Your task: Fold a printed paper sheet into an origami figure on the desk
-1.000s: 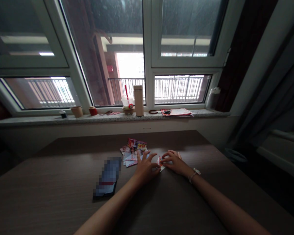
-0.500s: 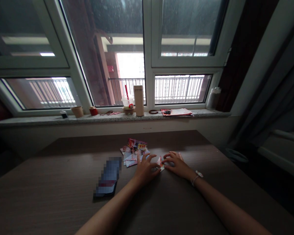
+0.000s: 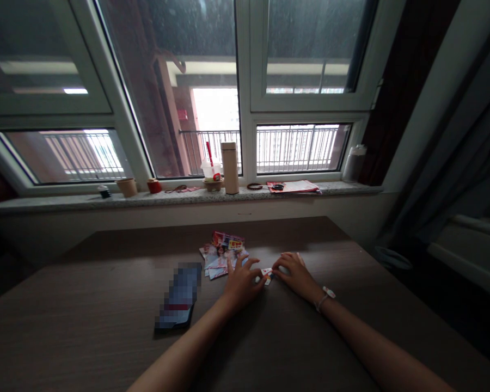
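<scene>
A small piece of printed paper (image 3: 267, 276), white with red and orange marks, lies between my hands on the brown table (image 3: 85, 310). My left hand (image 3: 244, 282) pinches its left edge between thumb and fingertips, the other fingers spread. From the right, my right hand (image 3: 297, 274) closes its fingertips on the paper's other edge. The paper looks folded, but the fingers cover part of it. Just behind my left hand is a pile of colourful printed sheets (image 3: 222, 256). A white bracelet (image 3: 329, 292) circles my right wrist.
A dark phone (image 3: 178, 299), its screen blurred out, lies left of my left forearm. Along the windowsill (image 3: 179, 199) stand a tan flask (image 3: 230, 169), a cup with a red straw (image 3: 211, 170), a brown paper cup (image 3: 127, 187), scissors (image 3: 275, 187) on papers and a bottle (image 3: 355, 163).
My right fingertips have drawn together at the paper's edge. The paper now lies flatter and shows a different shape between my hands. The left hand has barely moved.
</scene>
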### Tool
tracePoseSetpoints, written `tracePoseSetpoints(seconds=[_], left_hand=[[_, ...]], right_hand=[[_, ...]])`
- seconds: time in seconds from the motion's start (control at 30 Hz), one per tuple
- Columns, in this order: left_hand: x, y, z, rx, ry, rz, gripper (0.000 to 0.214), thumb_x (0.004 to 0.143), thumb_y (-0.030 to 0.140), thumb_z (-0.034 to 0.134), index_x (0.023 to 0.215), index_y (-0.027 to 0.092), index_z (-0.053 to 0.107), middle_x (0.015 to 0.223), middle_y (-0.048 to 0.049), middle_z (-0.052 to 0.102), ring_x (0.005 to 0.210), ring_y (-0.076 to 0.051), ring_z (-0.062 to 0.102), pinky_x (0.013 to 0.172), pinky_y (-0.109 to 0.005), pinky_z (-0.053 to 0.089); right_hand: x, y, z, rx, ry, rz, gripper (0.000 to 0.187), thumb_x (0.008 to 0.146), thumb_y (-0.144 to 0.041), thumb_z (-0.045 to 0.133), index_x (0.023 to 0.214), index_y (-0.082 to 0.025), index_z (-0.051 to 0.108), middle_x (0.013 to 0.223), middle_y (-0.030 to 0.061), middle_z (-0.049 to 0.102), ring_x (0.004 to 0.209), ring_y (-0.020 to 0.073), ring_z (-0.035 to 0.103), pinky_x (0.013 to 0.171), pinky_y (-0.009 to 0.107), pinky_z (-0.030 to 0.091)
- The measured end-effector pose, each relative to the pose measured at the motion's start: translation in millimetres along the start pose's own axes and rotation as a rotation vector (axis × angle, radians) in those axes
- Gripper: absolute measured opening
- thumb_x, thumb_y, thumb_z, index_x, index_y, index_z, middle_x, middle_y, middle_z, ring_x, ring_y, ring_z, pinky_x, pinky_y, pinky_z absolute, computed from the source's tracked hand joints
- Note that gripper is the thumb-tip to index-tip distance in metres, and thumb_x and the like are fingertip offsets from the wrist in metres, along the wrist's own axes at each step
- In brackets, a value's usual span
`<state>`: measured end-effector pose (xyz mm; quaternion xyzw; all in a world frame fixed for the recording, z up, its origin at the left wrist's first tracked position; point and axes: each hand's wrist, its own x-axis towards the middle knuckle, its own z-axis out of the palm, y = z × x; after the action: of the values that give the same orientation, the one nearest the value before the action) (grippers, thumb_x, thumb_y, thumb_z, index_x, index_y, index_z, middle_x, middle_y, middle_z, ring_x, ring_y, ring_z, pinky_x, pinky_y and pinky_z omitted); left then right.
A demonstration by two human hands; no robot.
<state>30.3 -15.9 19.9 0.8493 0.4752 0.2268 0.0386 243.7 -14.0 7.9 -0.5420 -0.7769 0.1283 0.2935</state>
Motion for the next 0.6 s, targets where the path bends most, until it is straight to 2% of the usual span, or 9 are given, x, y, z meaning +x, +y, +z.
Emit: tracePoseSetpoints(seconds=[0.07, 0.17, 0.27, 0.43, 0.6], left_hand=[[2.5, 0.5, 4.9, -0.032, -0.001, -0.046, 0.013, 0.088, 0.037, 0.068, 0.082, 0.028, 0.075, 0.132, -0.0019, 0.065, 0.135, -0.035, 0.04, 0.113, -0.076, 0.008], [5.7, 2.3, 12.5, -0.065, 0.0, -0.094, 0.014, 0.087, 0.036, 0.069, 0.078, 0.026, 0.072, 0.13, -0.0015, 0.066, 0.134, -0.036, 0.043, 0.111, -0.079, 0.006], [7.0, 3.9, 17.5, -0.076, -0.003, -0.112, 0.011, 0.087, 0.033, 0.069, 0.079, 0.025, 0.071, 0.13, 0.0004, 0.066, 0.134, -0.035, 0.043, 0.109, -0.08, 0.003], [6.8, 3.9, 19.2, -0.113, 0.004, -0.151, 0.008, 0.085, 0.033, 0.071, 0.09, 0.027, 0.071, 0.128, -0.0011, 0.066, 0.13, -0.033, 0.046, 0.109, -0.079, 0.006], [7.0, 2.9, 19.7, -0.105, -0.015, -0.157, 0.01, 0.084, 0.035, 0.071, 0.093, 0.03, 0.074, 0.131, -0.002, 0.064, 0.131, -0.033, 0.044, 0.111, -0.078, 0.006]], right_hand=[[1.4, -1.8, 3.4, -0.005, 0.012, 0.055, 0.021, 0.093, -0.042, 0.057, 0.094, -0.029, 0.073, 0.105, 0.0025, 0.068, 0.116, 0.0238, 0.052, 0.11, 0.047, 0.027], [3.3, -5.4, 7.8, -0.007, 0.009, 0.134, 0.021, 0.092, -0.042, 0.058, 0.09, -0.027, 0.073, 0.105, 0.0034, 0.066, 0.113, 0.0244, 0.053, 0.107, 0.045, 0.029], [4.2, -8.5, 10.0, -0.007, 0.017, 0.178, 0.019, 0.091, -0.039, 0.059, 0.088, -0.027, 0.073, 0.106, 0.0034, 0.065, 0.114, 0.0248, 0.052, 0.108, 0.046, 0.027], [5.1, -11.4, 11.0, -0.047, 0.014, 0.212, 0.014, 0.09, -0.036, 0.06, 0.088, -0.026, 0.071, 0.105, 0.0034, 0.065, 0.114, 0.0256, 0.052, 0.112, 0.053, 0.019], [5.7, -13.1, 11.8, -0.069, 0.023, 0.22, 0.013, 0.089, -0.035, 0.061, 0.087, -0.026, 0.07, 0.105, 0.0033, 0.064, 0.114, 0.0258, 0.052, 0.112, 0.054, 0.02]])
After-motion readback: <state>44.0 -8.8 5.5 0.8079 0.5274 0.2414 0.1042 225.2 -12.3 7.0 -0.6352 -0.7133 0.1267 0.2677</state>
